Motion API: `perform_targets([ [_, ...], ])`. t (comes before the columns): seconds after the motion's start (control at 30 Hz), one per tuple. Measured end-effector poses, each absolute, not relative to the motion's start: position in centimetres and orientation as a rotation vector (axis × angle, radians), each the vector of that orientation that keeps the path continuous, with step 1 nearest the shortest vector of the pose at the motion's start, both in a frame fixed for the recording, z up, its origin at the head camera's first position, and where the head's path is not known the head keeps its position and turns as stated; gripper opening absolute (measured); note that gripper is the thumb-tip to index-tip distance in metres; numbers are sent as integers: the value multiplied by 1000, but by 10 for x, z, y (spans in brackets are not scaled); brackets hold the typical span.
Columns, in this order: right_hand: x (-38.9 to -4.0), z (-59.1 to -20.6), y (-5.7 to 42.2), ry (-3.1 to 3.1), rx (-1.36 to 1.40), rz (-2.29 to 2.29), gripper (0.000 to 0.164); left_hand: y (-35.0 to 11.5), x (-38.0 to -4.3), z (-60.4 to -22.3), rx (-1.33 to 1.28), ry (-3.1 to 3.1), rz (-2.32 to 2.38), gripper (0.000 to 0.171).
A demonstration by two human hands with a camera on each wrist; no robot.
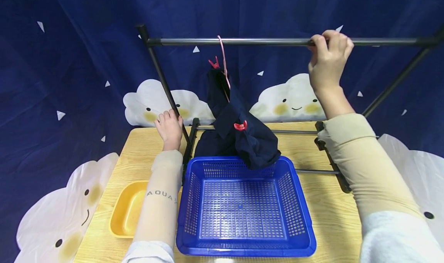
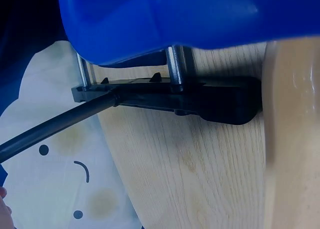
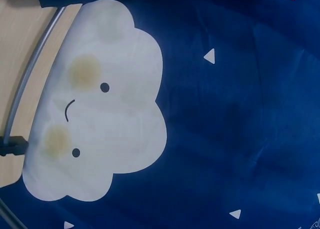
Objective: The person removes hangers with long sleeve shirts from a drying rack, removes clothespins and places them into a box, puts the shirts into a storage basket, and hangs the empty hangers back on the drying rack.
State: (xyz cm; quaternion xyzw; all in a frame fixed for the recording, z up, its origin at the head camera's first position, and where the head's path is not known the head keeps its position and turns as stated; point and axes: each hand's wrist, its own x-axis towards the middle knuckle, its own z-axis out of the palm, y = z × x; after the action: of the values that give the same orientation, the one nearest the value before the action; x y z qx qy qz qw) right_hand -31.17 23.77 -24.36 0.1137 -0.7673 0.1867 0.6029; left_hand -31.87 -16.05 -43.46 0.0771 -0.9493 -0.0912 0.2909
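Note:
My right hand point(image 1: 329, 59) grips the dark metal top rail point(image 1: 263, 42) of a clothes rack, fingers curled over it. My left hand point(image 1: 170, 128) is beside the rack's left post point(image 1: 163, 70), its thumb side at the post and its fingers loosely bent. A dark navy garment point(image 1: 256, 139) hangs from a pink hanger point(image 1: 223, 59) hooked on the rail. One red clothespin point(image 1: 214, 64) sits near the hanger, another red clothespin point(image 1: 240, 126) lower on the cloth. In the left wrist view only fingertips point(image 2: 4, 209) show; the right wrist view shows no hand.
A blue perforated basket point(image 1: 312, 240) stands before the rack, the garment's lower end over its back rim. A yellow tub point(image 1: 128, 205) lies partly behind my left forearm. The rack's black feet point(image 1: 334, 159) rest on the wooden table point(image 1: 333, 213). Behind hangs a blue cloud-print curtain point(image 1: 284, 9).

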Motion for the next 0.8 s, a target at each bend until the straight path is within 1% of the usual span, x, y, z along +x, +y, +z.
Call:
perform_targets([
  [0.8,-326,-245,229,-1786,278,428,33,-171,-318,-438,213,-2447,-247,31],
])
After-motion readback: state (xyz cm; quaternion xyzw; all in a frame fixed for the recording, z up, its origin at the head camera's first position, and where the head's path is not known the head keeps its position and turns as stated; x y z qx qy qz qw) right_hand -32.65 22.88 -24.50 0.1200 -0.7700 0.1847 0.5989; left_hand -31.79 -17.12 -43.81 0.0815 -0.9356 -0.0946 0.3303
